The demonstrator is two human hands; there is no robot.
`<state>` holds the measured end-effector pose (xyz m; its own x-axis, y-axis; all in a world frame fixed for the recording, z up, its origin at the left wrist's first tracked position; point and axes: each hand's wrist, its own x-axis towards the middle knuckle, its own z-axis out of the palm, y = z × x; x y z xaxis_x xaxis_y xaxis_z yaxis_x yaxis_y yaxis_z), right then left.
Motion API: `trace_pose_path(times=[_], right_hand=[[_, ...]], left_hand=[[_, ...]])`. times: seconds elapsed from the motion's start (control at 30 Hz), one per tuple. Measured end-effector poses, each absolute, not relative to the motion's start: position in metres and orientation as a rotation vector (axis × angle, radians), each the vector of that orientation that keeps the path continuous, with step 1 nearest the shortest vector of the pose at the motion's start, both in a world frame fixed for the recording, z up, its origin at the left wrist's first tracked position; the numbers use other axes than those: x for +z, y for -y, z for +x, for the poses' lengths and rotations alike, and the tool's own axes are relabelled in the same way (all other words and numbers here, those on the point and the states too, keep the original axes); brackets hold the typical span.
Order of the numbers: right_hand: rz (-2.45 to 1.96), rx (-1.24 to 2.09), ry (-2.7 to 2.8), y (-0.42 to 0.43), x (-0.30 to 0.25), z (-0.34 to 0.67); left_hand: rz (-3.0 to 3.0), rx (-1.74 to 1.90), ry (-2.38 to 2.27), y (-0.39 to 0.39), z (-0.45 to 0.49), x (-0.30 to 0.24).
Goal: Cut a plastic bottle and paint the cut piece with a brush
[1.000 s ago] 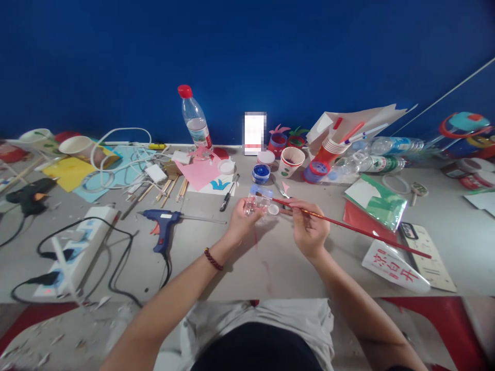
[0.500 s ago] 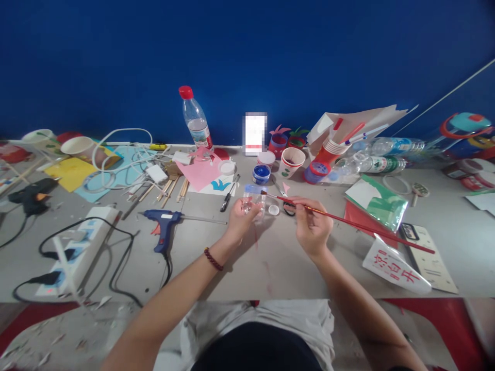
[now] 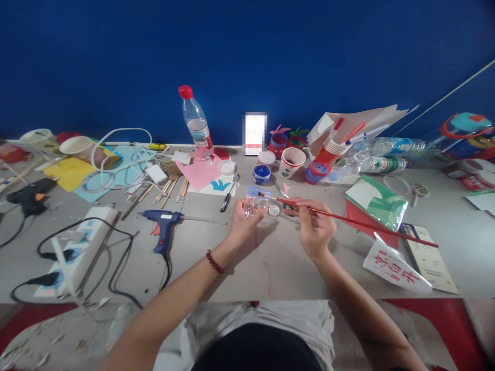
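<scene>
My left hand (image 3: 246, 219) is closed around a clear plastic piece (image 3: 253, 205), which looks like part of a cut bottle; its far side is smeared with blue paint. My right hand (image 3: 317, 229) grips a long red paintbrush (image 3: 359, 220) by its handle. The bristles touch or hover just over the blue area; which one I cannot tell. Just beyond stands an open jar of blue paint (image 3: 262, 174). A small white cap (image 3: 274, 210) lies between my hands, and scissors (image 3: 289, 208) are partly hidden behind my right fingers.
On the left are a blue glue gun (image 3: 164, 226) and a white power strip (image 3: 79, 252) with trailing cables. A red-capped bottle (image 3: 196, 123) stands at the back. Paper cups (image 3: 291, 162) and a lit phone (image 3: 255, 134) line the wall. Coloured sheets (image 3: 377, 203) lie to the right.
The plastic piece has tilted or turned a little in my left hand, which has shifted slightly. The brush tip has moved slightly left and down; my right hand has moved a little right.
</scene>
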<state>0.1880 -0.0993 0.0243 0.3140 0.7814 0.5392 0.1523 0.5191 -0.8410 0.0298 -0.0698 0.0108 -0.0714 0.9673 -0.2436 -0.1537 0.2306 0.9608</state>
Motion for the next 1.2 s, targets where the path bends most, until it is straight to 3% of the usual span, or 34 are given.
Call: trace_pose_path(times=[0.67, 1.2], right_hand=[[-0.996, 0.357, 1.194, 0.093, 0.026, 0.192], [-0.897, 0.498, 1.257, 0.1, 0.024, 0.183]], left_hand=[[0.759, 1.2, -1.189, 0.063, 0.028, 0.007], [1.008, 1.204, -1.234, 0.07, 0.031, 0.002]])
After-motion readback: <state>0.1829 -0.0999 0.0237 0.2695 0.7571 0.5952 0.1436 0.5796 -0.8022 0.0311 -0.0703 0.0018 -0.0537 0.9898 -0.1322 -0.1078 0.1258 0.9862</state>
